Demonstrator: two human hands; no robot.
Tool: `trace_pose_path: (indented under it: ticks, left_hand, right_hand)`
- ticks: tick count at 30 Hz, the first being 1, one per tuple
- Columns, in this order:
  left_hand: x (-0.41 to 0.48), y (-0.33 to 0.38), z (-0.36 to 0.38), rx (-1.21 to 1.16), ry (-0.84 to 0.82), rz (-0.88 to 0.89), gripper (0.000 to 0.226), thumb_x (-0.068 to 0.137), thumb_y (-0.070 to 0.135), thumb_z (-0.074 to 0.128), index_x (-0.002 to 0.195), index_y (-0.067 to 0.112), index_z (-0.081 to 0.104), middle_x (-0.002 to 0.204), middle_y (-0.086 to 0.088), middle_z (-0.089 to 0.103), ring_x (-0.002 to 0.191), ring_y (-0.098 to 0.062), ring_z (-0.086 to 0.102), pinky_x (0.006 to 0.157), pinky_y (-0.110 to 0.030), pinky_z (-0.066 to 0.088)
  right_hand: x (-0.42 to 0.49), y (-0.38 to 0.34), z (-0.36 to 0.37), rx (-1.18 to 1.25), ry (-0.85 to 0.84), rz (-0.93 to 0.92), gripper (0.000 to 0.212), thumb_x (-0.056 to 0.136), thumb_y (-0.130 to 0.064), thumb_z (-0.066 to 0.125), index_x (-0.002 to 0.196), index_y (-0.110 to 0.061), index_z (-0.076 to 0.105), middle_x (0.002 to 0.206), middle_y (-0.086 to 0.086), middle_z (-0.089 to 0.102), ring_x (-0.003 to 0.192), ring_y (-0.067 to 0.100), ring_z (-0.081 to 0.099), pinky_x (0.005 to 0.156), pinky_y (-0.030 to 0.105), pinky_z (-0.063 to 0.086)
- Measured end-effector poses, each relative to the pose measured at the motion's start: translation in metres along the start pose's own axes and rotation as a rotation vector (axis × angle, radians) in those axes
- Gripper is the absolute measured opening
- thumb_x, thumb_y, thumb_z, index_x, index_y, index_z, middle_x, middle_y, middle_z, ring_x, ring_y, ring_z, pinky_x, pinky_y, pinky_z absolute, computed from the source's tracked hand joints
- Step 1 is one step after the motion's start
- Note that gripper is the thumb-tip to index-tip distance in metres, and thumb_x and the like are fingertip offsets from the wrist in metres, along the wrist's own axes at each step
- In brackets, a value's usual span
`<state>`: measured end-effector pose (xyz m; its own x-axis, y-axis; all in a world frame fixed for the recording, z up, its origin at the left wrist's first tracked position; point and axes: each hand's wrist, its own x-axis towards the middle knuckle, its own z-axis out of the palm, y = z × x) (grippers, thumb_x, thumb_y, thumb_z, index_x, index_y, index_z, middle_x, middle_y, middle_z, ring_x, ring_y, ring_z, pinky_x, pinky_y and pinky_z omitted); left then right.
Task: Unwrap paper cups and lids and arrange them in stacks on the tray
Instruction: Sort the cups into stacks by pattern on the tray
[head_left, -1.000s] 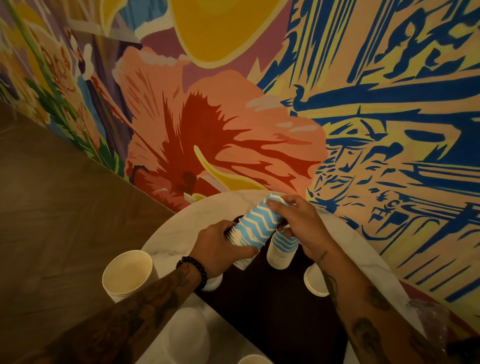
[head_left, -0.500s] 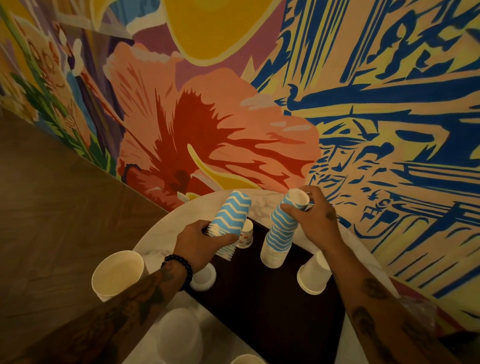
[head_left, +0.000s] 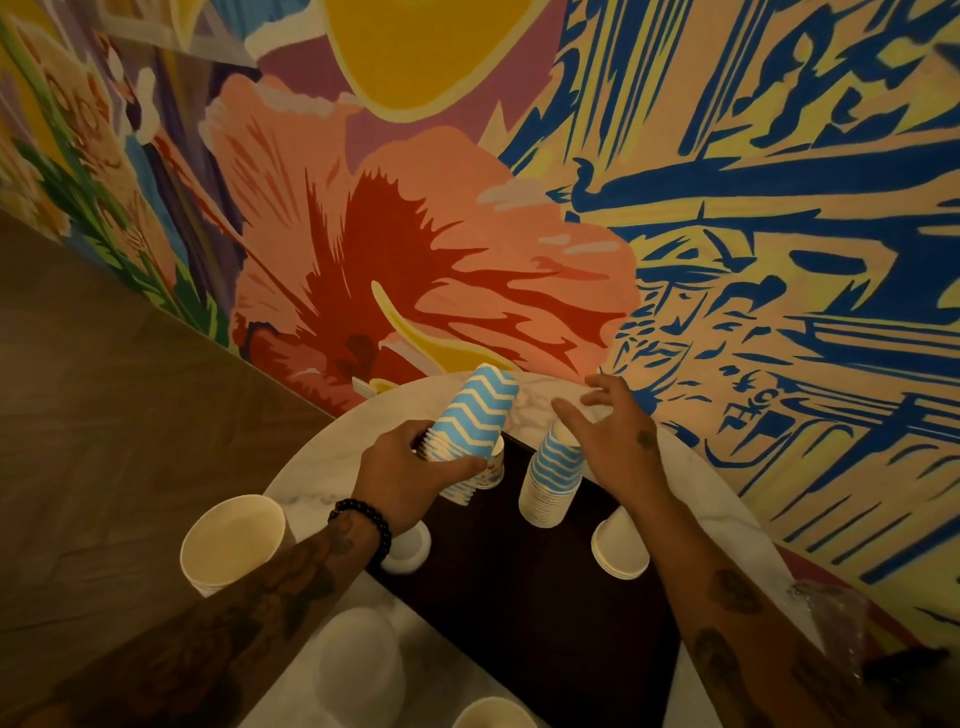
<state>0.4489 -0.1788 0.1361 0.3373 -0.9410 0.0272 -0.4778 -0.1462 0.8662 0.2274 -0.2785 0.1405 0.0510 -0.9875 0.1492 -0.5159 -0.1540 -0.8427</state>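
Dead centre of the frame, our left hand (head_left: 410, 478) is wrapped around a tilted stack of blue zigzag cups (head_left: 475, 415), bases pointing up toward the wall. Just right of it, our right hand (head_left: 618, 441) has its fingers spread and holds nothing. It hovers over a second zigzag stack (head_left: 553, 478) that stands upside down on the dark tray (head_left: 519, 597); can't tell if the palm touches it. At the tray's right edge sits a short stack of plain white cups (head_left: 621, 551), also upside down. Left of the tray on the marble table (head_left: 322, 483) we've got a big cream cup (head_left: 234, 543) and, lower down, a cloudy lid stack (head_left: 358, 660). A painted mural wall (head_left: 415, 260) fills everything above.
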Motion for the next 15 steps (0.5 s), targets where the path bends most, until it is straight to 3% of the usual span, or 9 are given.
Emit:
trace_pose_path:
  ticks: [2,5,9,11,13,15]
  left_hand:
    - [-0.001,0.003,0.003,0.018,-0.021,0.035,0.057,0.068,0.044,0.087,0.115,0.020,0.067,0.098,0.010,0.069,0.083,0.003,0.061,0.068,-0.012,0.046]
    - [-0.002,0.009,0.009,0.053,-0.049,0.090,0.068,0.066,0.045,0.089,0.123,0.017,0.065,0.108,0.006,0.070,0.090,-0.009,0.064,0.079,-0.021,0.050]
    - [-0.004,0.019,0.015,0.089,-0.097,0.202,0.065,0.066,0.038,0.090,0.121,0.016,0.064,0.101,0.013,0.063,0.089,-0.005,0.060,0.070,0.001,0.038]
    - [-0.002,0.021,0.017,0.095,-0.131,0.241,0.066,0.065,0.038,0.091,0.121,0.017,0.063,0.100,0.015,0.062,0.089,-0.003,0.059,0.069,0.001,0.037]
    - [0.004,0.022,0.019,0.101,-0.175,0.259,0.070,0.063,0.043,0.091,0.123,0.018,0.063,0.104,0.014,0.064,0.091,-0.004,0.061,0.072,-0.002,0.041]
    - [0.012,0.024,0.020,0.101,-0.228,0.262,0.071,0.062,0.047,0.090,0.122,0.019,0.064,0.106,0.013,0.068,0.092,-0.003,0.063,0.079,-0.015,0.052]
  right_hand:
    - [-0.004,-0.017,0.000,0.090,-0.078,0.039,0.043,0.087,-0.054,0.070,0.120,-0.030,0.057,0.106,-0.011,0.065,0.080,0.010,0.067,0.060,0.014,0.045]
    - [-0.011,-0.029,0.004,0.207,-0.180,0.101,0.045,0.085,-0.058,0.069,0.118,-0.028,0.061,0.100,-0.007,0.070,0.065,0.009,0.068,0.056,0.022,0.046]
    - [-0.021,-0.030,0.007,0.322,-0.179,0.170,0.037,0.087,-0.051,0.073,0.112,-0.025,0.065,0.086,-0.003,0.073,0.062,0.014,0.066,0.054,0.029,0.048]
    - [-0.024,-0.030,0.003,0.388,-0.159,0.197,0.035,0.087,-0.044,0.075,0.111,-0.019,0.067,0.084,0.000,0.073,0.059,0.017,0.062,0.052,0.029,0.048]
    - [-0.026,-0.029,-0.004,0.427,-0.141,0.219,0.036,0.087,-0.039,0.077,0.112,-0.016,0.066,0.083,0.003,0.073,0.057,0.017,0.061,0.050,0.027,0.048]
    - [-0.026,-0.031,-0.013,0.439,-0.105,0.221,0.036,0.087,-0.037,0.077,0.113,-0.015,0.063,0.084,0.004,0.072,0.056,0.017,0.061,0.049,0.026,0.047]
